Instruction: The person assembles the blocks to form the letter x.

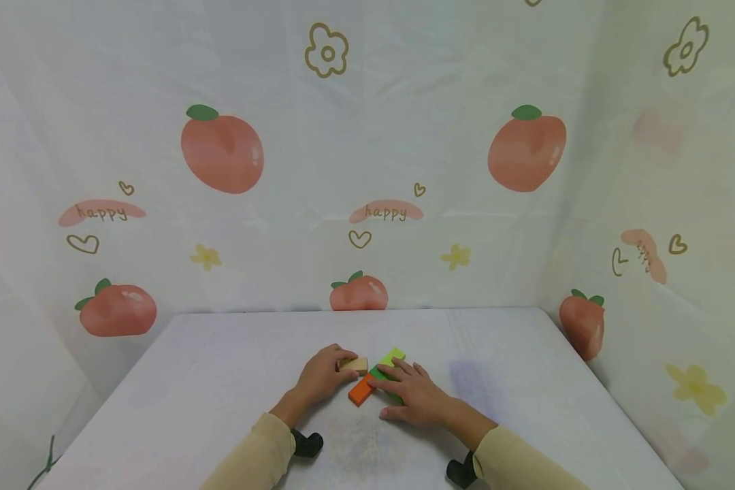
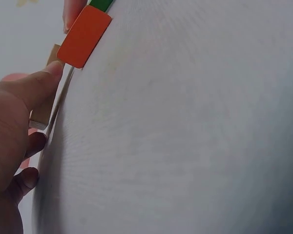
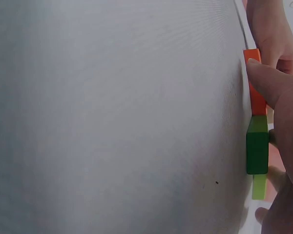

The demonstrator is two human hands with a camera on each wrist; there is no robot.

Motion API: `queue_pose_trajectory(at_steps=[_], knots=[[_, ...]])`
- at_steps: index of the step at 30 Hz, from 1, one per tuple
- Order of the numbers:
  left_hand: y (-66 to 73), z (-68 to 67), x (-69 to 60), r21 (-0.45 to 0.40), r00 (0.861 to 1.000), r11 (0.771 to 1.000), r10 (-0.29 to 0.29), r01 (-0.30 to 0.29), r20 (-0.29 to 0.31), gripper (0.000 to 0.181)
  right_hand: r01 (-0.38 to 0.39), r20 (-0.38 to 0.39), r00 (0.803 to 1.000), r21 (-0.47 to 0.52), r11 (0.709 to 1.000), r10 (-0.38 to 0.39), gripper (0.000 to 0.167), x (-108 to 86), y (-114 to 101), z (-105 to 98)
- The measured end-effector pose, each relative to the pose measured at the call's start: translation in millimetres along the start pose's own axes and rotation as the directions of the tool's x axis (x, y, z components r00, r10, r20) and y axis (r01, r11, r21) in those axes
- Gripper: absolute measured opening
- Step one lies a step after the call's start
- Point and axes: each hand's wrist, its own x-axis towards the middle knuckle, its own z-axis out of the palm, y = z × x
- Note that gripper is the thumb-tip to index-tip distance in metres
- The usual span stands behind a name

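Observation:
My left hand point(image 1: 323, 373) pinches a plain wooden block point(image 1: 354, 366); its thumb lies along the block's near side in the left wrist view. Right beside that block, an orange block point(image 1: 361, 390), a green block point(image 1: 376, 373) and a light green block point(image 1: 392, 356) form a slanting row on the table. My right hand point(image 1: 418, 397) spreads over the row, its fingers extended across the green blocks and a fingertip by the orange one. In the right wrist view a dark green block face point(image 3: 257, 151) juts out of the row toward me. The palm partly hides it in the head view.
The white table point(image 1: 220, 408) runs back to a cloth wall point(image 1: 294, 156) printed with fruit and flowers. Black wrist mounts point(image 1: 308, 444) sit at both sleeves. Another cloth wall point(image 1: 674, 327) stands along the right side.

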Motion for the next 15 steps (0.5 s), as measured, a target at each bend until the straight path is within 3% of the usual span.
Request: queue_pose_trajectory(at_steps=[15], knots=[[1.1, 0.7, -0.4, 0.095, 0.998, 0.994, 0.048, -0.051, 0.029, 0.033, 0.001, -0.001, 1.000, 0.003, 1.000, -0.001, 0.060, 0.1, -0.1, 0.3]])
